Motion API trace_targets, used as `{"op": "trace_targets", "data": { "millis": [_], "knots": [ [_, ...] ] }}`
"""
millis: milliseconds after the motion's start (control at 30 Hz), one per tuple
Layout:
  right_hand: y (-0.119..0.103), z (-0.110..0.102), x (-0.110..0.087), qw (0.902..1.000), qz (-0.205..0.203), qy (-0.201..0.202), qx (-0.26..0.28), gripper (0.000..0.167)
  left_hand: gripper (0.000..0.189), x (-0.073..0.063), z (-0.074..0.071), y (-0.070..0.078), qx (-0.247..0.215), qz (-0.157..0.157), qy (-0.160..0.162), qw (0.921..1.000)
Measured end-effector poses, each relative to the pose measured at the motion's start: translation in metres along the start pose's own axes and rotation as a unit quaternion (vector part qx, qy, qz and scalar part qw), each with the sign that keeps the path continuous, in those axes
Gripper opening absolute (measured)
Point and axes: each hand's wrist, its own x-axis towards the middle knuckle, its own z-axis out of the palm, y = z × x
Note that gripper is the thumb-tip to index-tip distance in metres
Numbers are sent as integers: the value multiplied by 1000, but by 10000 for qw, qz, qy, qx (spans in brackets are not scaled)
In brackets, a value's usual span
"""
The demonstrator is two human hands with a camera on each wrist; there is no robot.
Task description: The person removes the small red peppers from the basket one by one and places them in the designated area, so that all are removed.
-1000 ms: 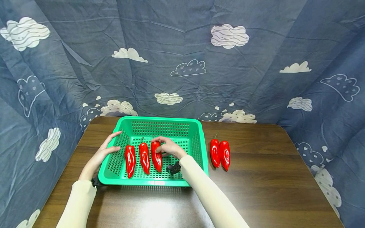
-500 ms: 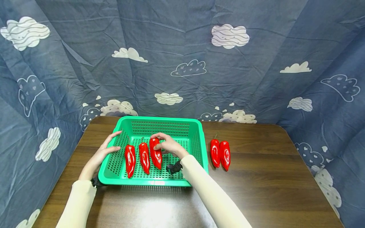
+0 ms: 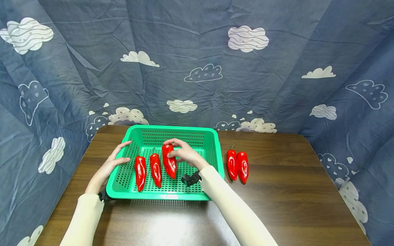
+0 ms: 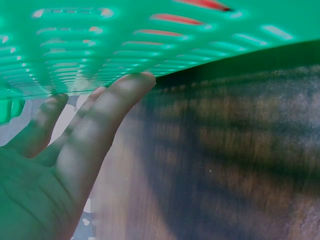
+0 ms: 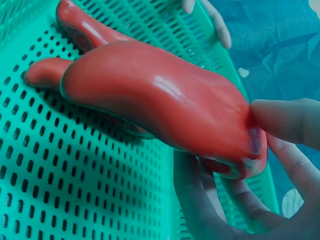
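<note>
A red pepper [image 3: 170,165] is in my right hand [image 3: 186,153], pinched between thumb and fingers near its stem end. The right wrist view shows this pepper [image 5: 155,95] tilted above the basket floor. Two more red peppers, a left one [image 3: 140,173] and a middle one [image 3: 156,169], lie side by side in the green plastic basket [image 3: 166,196]. My left hand [image 3: 107,169] holds the basket's left side, thumb and a finger reaching over the rim. In the left wrist view, fingers [image 4: 100,115] lie along the outside of the slotted wall.
Two red peppers, one [image 3: 232,165] with a visible stem and another [image 3: 243,168] touching it, lie on the wooden table [image 3: 277,191] right of the basket. A dark cloud-patterned cloth [image 3: 203,92] hangs behind the table.
The right hand has raised its pepper from the basket floor and shifted it slightly toward the back. My left hand and the other peppers stay where they were.
</note>
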Motion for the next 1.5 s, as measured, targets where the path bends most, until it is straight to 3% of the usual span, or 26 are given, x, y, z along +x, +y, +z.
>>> {"op": "trace_targets", "data": {
  "millis": [233, 667, 1133, 1500],
  "knots": [
    [-5, -6, -6, 10000, -48, 36, -41, 49, 60, 0, -1, -1, 159, -19, 43, 9999],
    [-15, -18, -17, 9998, -129, 77, -148, 48, 60, 0, -1, -1, 25, -86, 15, 10000],
    [-25, -42, -35, 9995, -307, 25, -81, 47, 61, -1, 0, -1, -76, -88, -20, 9999],
    [-20, -62, -48, 9994, -312, 53, 138, 47, 61, -1, 1, 0, -11, -125, 16, 9999]
  ]
}}
